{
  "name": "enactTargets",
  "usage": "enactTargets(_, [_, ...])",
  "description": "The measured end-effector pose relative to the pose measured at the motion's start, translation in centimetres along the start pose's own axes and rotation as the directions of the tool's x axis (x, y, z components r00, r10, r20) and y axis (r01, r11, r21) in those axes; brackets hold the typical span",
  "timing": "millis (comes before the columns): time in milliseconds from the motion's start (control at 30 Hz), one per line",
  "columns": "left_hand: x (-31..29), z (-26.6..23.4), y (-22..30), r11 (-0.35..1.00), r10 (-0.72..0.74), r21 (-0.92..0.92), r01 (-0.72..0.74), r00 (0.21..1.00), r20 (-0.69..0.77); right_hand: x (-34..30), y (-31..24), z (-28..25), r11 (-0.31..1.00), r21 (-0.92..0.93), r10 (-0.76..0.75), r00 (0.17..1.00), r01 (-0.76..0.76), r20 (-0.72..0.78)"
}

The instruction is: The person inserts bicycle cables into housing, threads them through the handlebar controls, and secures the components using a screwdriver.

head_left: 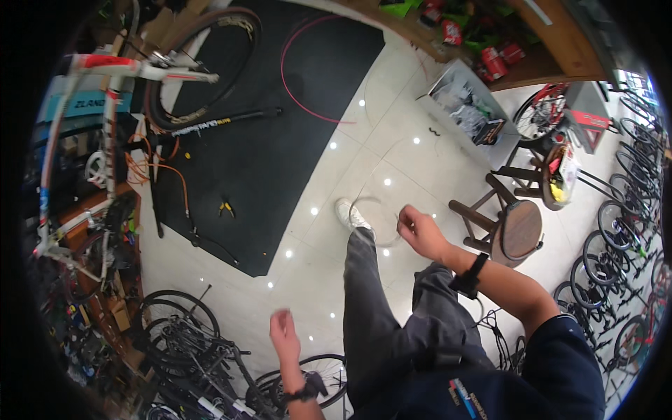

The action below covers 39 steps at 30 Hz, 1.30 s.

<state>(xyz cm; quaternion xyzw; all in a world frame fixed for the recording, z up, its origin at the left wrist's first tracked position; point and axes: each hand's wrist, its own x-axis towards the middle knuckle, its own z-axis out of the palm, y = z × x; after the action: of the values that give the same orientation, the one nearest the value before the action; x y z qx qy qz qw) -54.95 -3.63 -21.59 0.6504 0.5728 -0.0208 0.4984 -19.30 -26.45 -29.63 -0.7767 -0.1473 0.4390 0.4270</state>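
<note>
My right hand point(418, 227) is closed in front of my right leg, its fingers pinched on a thin wire cable point(381, 201). The cable curls into a loop beside the hand and passes close to my white shoe point(348, 212). From there a faint length of it trails over the tiles. My left hand point(283, 334) is held out low on the left, its fingers loosely bent and a little blurred, with nothing visible in it. It is nearest to a bicycle wheel point(336, 364) below it.
A black mat point(245, 168) carries a loose wheel point(246, 66), pliers point(226, 208) and a pink cable point(283, 63). At left stands a white and red bicycle frame point(108, 65). Wooden stools point(521, 231), a grey bin point(448, 94) and rows of bicycles point(602, 241) line the right.
</note>
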Motion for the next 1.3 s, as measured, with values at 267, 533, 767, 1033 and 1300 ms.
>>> enactTargets(267, [0.0,1.1,26.1,0.734,0.327,-0.597,0.325,0.601,0.729,-14.5,-23.5,-7.3,0.887,-0.223,-0.327,0.890,0.405,0.317])
enactTargets(533, [2.1,-8.0,30.6,0.390,0.362,-0.914,0.113,0.893,0.266,-14.5,-30.5,-11.1,0.951,-0.041,-0.294,0.940,0.305,0.171])
enactTargets(767, [3.2,-14.6,25.5,-0.043,0.182,-0.997,0.063,0.982,0.054,-12.1,-31.9,-21.0,0.868,0.134,-0.470,0.879,0.477,-0.085])
enactTargets(1033, [-3.1,-22.7,9.8,-0.263,0.113,-0.917,-0.300,0.934,-0.338,-8.7,-34.3,-30.6,0.831,0.086,-0.553,0.833,0.549,0.021])
enactTargets(1300, [-24.3,-34.1,-12.7,-0.555,0.783,-0.050,0.831,0.501,-0.369,-0.2,-31.4,-33.2,0.858,-0.038,-0.497,0.848,0.512,0.182])
